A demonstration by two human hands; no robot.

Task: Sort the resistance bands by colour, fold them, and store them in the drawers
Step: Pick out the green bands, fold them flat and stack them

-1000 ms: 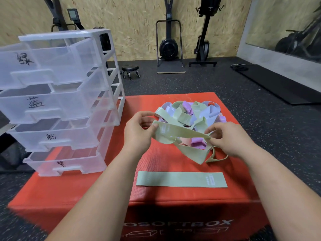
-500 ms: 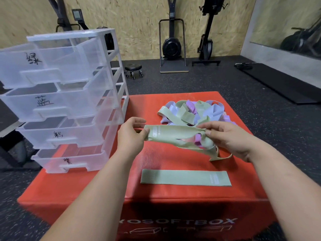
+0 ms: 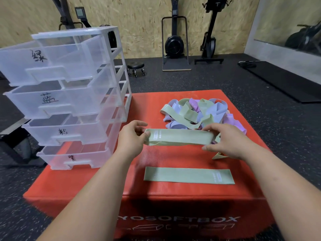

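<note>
Sage-green flat fabric resistance band (image 3: 180, 137) was held stretched above the red padded surface (image 3: 104, 180), one end pinched in the left grip (image 3: 130, 140), the other in the right grip (image 3: 225, 141). "YOSOFTBOX" was printed on its front; clear plastic drawers (image 3: 73, 101) were marked with black handwritten characters.

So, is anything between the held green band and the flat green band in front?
Nothing visible. The held green band, stretched between left hand and right hand, has only bare red box top between it and the flat green band.
</note>
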